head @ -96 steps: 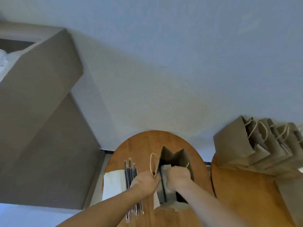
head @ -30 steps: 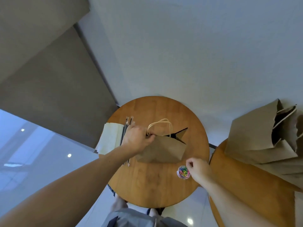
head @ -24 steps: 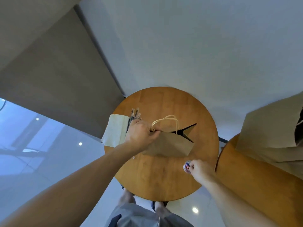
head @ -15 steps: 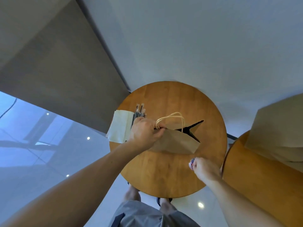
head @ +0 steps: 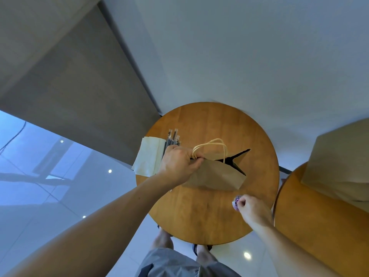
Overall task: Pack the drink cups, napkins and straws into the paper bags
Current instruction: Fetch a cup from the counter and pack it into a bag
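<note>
The left hand [head: 177, 164] holds its grip pinched on the top of the brown paper bag [head: 215, 176] on the round wooden worktop [head: 199, 216]. The right hand [head: 252, 208] has its grip curled round a small multicoloured ball [head: 235, 202], perhaps rubber bands.

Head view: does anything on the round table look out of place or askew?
Two things. The napkins hang slightly over the table edge at the left, so they could slip off. The paper bag is pinched at one end of its top by the left hand, while the other end gapes open.
</note>
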